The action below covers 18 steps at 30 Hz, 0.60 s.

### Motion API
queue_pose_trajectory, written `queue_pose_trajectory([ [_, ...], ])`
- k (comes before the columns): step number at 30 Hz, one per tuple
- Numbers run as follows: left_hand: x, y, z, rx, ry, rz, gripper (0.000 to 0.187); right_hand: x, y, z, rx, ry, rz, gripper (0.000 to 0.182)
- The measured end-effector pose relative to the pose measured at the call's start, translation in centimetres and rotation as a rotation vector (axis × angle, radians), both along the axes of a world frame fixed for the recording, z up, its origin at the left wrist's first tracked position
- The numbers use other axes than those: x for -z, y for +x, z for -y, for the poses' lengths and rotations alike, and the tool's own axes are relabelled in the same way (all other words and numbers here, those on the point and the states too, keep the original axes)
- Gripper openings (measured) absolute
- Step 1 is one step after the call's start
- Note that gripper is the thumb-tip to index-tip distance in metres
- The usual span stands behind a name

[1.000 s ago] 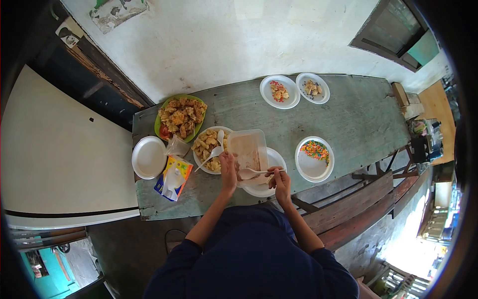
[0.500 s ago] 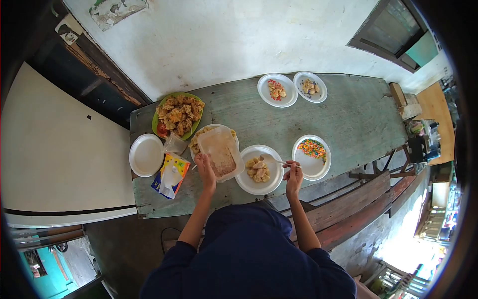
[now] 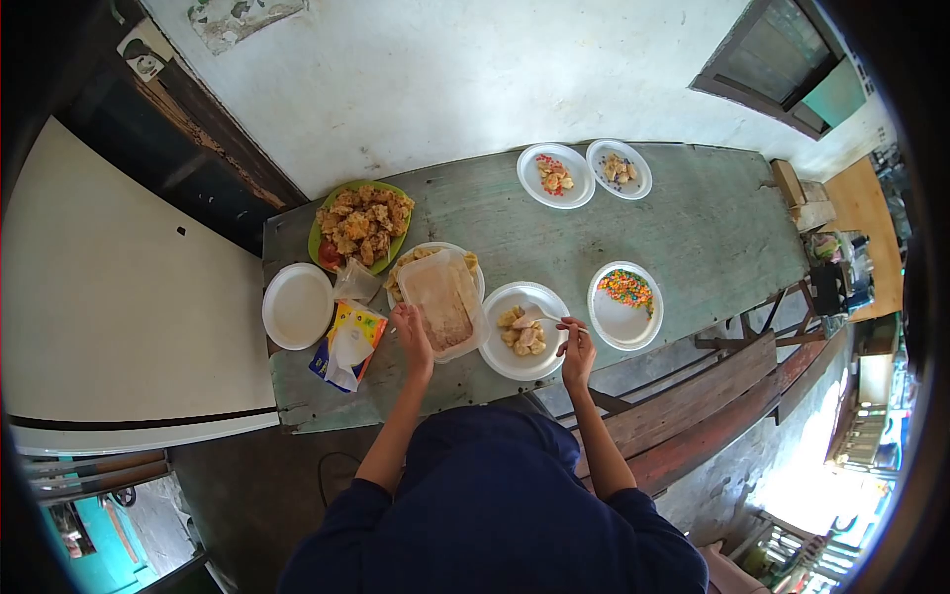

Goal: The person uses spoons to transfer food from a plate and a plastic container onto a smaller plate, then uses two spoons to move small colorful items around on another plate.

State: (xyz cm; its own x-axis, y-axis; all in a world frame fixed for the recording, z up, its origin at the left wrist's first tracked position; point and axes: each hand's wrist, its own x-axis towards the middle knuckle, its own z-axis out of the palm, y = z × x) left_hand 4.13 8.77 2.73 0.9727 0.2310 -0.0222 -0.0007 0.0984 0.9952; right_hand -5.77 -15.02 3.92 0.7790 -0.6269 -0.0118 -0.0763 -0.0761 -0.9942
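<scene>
My left hand [image 3: 415,346] grips the near left side of a translucent plastic container [image 3: 442,290], its inside coated with pale pinkish-brown residue. The container is held tilted over a plate [image 3: 479,278] of pale yellow food pieces, hiding much of it. In my right hand [image 3: 577,354] is a slim spoon [image 3: 551,320], its head down among the food; its exact shape is hard to make out. Those pale, soft-looking chunks [image 3: 524,338] sit on a white plate [image 3: 511,368] between my hands. Right of that hand lies a white plate [image 3: 622,336] with multicoloured candy bits [image 3: 627,288].
Fried food [image 3: 362,224] fills a green plate [image 3: 319,251] at the back left. A white plate [image 3: 297,307], a clear cup [image 3: 355,282] and a tissue pack [image 3: 348,346] are on the left. Two topped plates [image 3: 555,198] [image 3: 619,192] stand by the wall; a bench [image 3: 683,416] is at the right.
The spoon's head has shifted slightly among the chunks, which are arranged a little differently. The container stays in my left hand. The whole view has shifted slightly.
</scene>
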Motion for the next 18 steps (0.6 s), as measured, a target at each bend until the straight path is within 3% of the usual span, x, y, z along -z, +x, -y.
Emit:
queue_pose_trajectory([
  [18,0.7,0.0,-3.6,0.009,0.048,0.006,0.028,-1.0,-2.5,-1.8,0.167,-0.069,0.007,0.025],
])
